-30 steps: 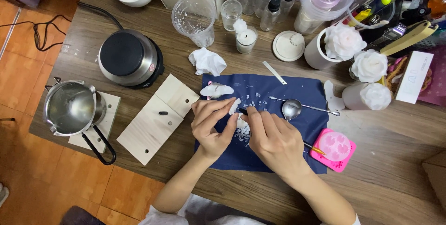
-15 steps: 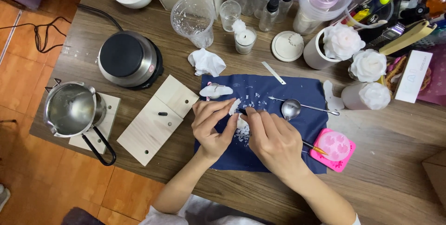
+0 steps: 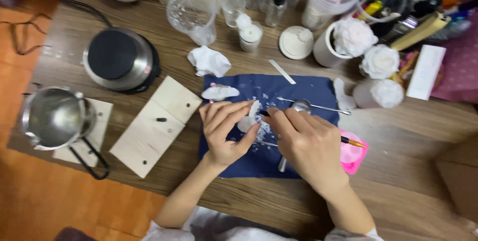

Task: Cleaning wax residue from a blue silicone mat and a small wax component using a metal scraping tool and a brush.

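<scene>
Barely shifted, both hands stay over the navy cloth (image 3: 298,84): left hand (image 3: 226,131) pinches a white wax piece (image 3: 247,121) (crumbs below), right hand (image 3: 306,144) grips a thin tool, trimming.

- Even, soft overhead light; the wooden tabletop (image 3: 408,136) is bright, with only faint shadows.
- Mild glare on the steel pot (image 3: 57,117).
- Slight motion blur overall; frame edges soften and bend.

A round black hot plate (image 3: 121,59) sat at far left, a steel pouring pot (image 3: 56,117) nearer left on a wooden board. Crumpled tissue (image 3: 209,61) lay centre-far; three white flower candles (image 3: 377,61) stood far right.
</scene>
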